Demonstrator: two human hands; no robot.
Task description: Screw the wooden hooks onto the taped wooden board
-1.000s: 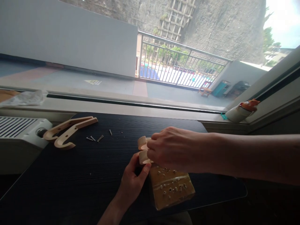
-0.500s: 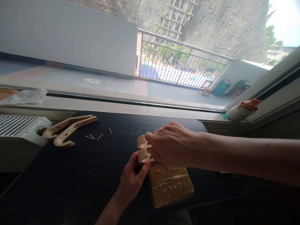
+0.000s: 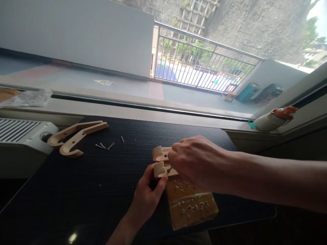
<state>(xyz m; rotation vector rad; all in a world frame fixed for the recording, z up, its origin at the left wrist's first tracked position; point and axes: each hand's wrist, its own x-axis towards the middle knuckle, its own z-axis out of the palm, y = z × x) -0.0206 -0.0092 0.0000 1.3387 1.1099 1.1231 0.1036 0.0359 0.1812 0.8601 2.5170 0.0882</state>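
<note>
My left hand (image 3: 149, 189) has its thumb and finger closed around the curved end of the nearer wooden hook (image 3: 159, 169). That hook lies on a brown board-like block (image 3: 192, 211) pocked with many small holes and crossed by clear tape. Just behind it is a second wooden hook (image 3: 158, 154), with a dark hole showing. My right hand (image 3: 191, 160) is closed above both hooks. From its fingers a thin metal shaft (image 3: 170, 168) reaches down to the nearer hook's hole; whether it is a screw or a driver tip, I cannot tell. The hand covers the hooks' far ends.
Two loose wooden hooks (image 3: 74, 141) lie at the dark table's (image 3: 76, 190) left edge, beside a white radiator (image 3: 25, 136). Several screws (image 3: 110, 146) are scattered near them. On the window sill stand a pale container (image 3: 267, 120) at right and a plastic bag (image 3: 30, 98) at left.
My right hand has lifted slightly off the hooks, showing the thin shaft at the nearer hook and the farther hook's hole. My left hand keeps its hold. The whole view has shifted slightly.
</note>
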